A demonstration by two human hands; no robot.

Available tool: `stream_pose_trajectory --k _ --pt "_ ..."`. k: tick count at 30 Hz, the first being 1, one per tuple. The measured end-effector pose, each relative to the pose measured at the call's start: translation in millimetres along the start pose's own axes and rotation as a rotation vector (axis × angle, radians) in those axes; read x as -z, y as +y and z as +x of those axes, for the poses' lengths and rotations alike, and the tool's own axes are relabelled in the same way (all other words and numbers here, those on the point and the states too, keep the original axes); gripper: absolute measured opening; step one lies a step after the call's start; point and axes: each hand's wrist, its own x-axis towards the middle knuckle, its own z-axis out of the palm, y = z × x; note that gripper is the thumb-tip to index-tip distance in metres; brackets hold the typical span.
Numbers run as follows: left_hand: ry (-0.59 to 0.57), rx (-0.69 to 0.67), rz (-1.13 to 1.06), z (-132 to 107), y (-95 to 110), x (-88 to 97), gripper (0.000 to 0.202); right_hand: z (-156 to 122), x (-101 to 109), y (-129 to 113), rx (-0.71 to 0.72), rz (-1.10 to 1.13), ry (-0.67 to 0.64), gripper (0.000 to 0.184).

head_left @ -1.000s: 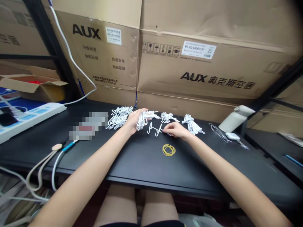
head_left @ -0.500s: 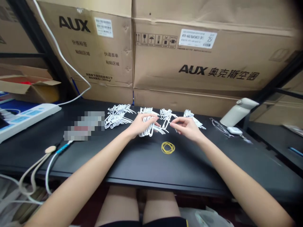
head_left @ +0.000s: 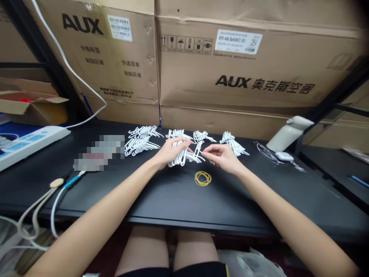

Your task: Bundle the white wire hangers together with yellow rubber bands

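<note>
My left hand (head_left: 167,153) grips a bundle of small white hooks (head_left: 179,156) just above the black table (head_left: 161,200). My right hand (head_left: 221,157) pinches the shank of one white hook (head_left: 198,149) and holds it against the right side of that bundle. More heaps of white hooks lie behind: one at the left (head_left: 140,141), one in the middle (head_left: 201,135) and one at the right (head_left: 232,142). A few yellow rubber bands (head_left: 202,178) lie on the table in front of both hands.
Large AUX cardboard boxes (head_left: 230,73) wall off the back of the table. A white bottle (head_left: 288,132) lies tilted at the right, next to a small white device (head_left: 284,156). At the left are a white power strip (head_left: 31,140) and cables (head_left: 49,200). An open carton (head_left: 31,105) stands far left.
My right hand picked up a loose hook from the table and brought it left to the bundle. My left hand drew the bundle slightly nearer. The camera tilted and shifted a little.
</note>
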Motion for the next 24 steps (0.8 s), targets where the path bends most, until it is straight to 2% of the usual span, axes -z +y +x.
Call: stream_pose_trajectory --k 10,16,24 --pt "0.006 -0.091 0.104 1.6 -1.7 -0.5 0.028 -0.8 -11.2 5.5 0.007 0.022 -0.006 0.027" --pt "-0.01 -0.065 0.097 0.8 1.4 -2.2 0.029 0.0 -8.4 5.6 0.059 -0.004 0.001 0.027" --pt "-0.035 -0.086 0.192 -1.1 0.8 -7.0 0.03 -1.8 -7.3 0.8 0.038 -0.001 -0.036 0.029"
